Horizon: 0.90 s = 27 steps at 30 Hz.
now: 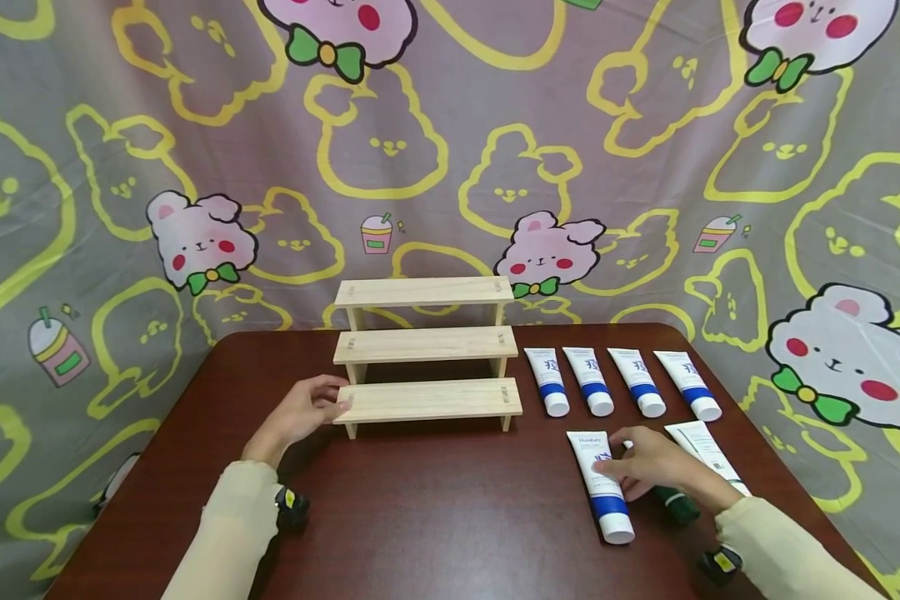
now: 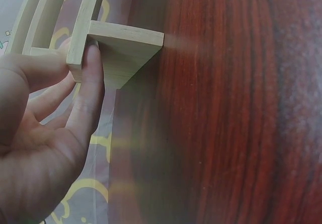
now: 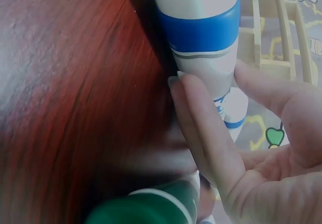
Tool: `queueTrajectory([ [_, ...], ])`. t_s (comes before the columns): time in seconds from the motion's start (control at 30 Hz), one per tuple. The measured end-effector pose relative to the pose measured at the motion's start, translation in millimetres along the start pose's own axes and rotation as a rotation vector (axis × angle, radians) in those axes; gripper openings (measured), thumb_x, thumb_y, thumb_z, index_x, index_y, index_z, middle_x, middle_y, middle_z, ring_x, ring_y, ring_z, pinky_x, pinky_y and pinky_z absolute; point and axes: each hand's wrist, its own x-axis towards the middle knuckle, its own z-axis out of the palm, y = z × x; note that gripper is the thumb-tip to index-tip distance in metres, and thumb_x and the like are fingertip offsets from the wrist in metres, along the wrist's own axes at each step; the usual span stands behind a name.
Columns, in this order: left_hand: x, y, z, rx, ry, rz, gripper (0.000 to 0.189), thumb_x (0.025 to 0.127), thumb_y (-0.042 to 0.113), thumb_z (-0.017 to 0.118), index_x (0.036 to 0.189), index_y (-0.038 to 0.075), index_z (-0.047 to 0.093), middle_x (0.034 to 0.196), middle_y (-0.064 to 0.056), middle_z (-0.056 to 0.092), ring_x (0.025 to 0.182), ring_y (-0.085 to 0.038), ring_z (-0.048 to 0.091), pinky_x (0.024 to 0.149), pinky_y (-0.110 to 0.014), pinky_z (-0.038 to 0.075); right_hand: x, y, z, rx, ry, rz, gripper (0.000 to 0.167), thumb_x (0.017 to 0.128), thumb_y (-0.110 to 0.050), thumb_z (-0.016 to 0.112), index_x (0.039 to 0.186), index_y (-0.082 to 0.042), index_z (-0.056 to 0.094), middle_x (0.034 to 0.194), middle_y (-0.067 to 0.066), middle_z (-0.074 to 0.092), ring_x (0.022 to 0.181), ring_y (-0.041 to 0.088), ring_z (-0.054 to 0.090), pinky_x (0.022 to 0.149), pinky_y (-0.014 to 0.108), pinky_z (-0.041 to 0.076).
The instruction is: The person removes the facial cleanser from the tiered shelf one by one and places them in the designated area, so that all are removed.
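My left hand (image 1: 300,412) pinches the left end of the lowest step of a three-step pale wooden display stand (image 1: 427,402). In the left wrist view, the thumb lies on top of the board (image 2: 79,45) and a finger runs beneath it. At the right, my right hand (image 1: 663,467) holds a white squeeze tube (image 1: 591,467) with a blue band and white cap between thumb and fingers. Its blue band (image 3: 204,32) shows close up in the right wrist view. Under that hand lies a tube with a dark green cap (image 1: 678,506), partly hidden.
Several white-and-blue tubes (image 1: 547,379) lie in a row right of the stand. Another white tube (image 1: 705,450) with small print lies beyond the right hand. The brown table (image 1: 435,517) ends at a patterned curtain (image 1: 420,167) behind.
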Motion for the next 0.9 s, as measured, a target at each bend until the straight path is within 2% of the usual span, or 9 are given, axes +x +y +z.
queueTrajectory([
  [0.1, -0.2, -0.2, -0.1, -0.001, -0.003, 0.001, 0.041, 0.093, 0.004, 0.071, 0.13, -0.006, 0.057, 0.108, -0.018, 0.062, 0.09, -0.024, 0.064, 0.072, -0.033, 0.053, 1.3, -1.9, 1.7, -0.01, 0.012, 0.021, 0.08, 0.082, -0.028, 0.085, 0.131, 0.018, 0.041, 0.081, 0.014, 0.064, 0.068, 0.027, 0.067, 0.059, 0.041, 0.058],
  [0.43, 0.8, 1.7, 0.8, -0.007, -0.002, -0.007, 0.039, 0.093, 0.003, 0.071, 0.129, -0.005, 0.058, 0.108, -0.019, 0.062, 0.091, -0.024, 0.064, 0.072, -0.031, 0.053, 5.6, -3.5, 1.0, -0.048, 0.019, 0.028, 0.076, 0.083, -0.028, 0.084, 0.131, 0.016, 0.046, 0.082, 0.012, 0.065, 0.069, 0.025, 0.066, 0.06, 0.04, 0.058],
  [0.63, 0.4, 4.6, 2.2, 0.014, -0.007, 0.021, 0.04, 0.092, 0.003, 0.071, 0.128, -0.007, 0.057, 0.108, -0.02, 0.062, 0.089, -0.025, 0.063, 0.07, -0.031, 0.053, 3.4, -6.6, -2.2, -0.072, 0.014, 0.036, 0.072, 0.084, -0.028, 0.083, 0.13, 0.015, 0.047, 0.081, 0.012, 0.065, 0.068, 0.025, 0.066, 0.06, 0.039, 0.058],
  [0.7, -0.4, 5.4, 1.2, 0.037, -0.018, 0.037, 0.04, 0.093, 0.003, 0.071, 0.129, -0.007, 0.057, 0.107, -0.02, 0.062, 0.087, -0.025, 0.063, 0.069, -0.034, 0.054, 2.3, -11.3, -9.5, -0.086, 0.014, 0.016, 0.069, 0.087, -0.028, 0.081, 0.129, 0.015, 0.048, 0.079, 0.012, 0.065, 0.066, 0.025, 0.067, 0.059, 0.039, 0.058],
  [0.77, -1.6, 6.3, -0.5, 0.066, -0.026, 0.053, 0.04, 0.093, 0.004, 0.071, 0.129, -0.007, 0.057, 0.106, -0.02, 0.062, 0.086, -0.026, 0.063, 0.069, -0.036, 0.055, 1.8, -19.9, -23.0, -0.097, 0.024, -0.038, 0.063, 0.091, -0.028, 0.076, 0.128, 0.016, 0.049, 0.079, 0.013, 0.065, 0.066, 0.027, 0.067, 0.058, 0.039, 0.058],
  [0.9, -3.0, 7.2, -7.2, 0.12, -0.032, 0.096, 0.04, 0.096, 0.003, 0.067, 0.131, -0.009, 0.054, 0.112, -0.025, 0.061, 0.089, -0.029, 0.065, 0.071, -0.04, 0.057, 5.3, -45.5, -59.8, -0.152, 0.115, -0.199, 0.056, 0.099, -0.028, 0.067, 0.128, 0.016, 0.05, 0.084, 0.015, 0.068, 0.069, 0.028, 0.069, 0.06, 0.04, 0.058],
])
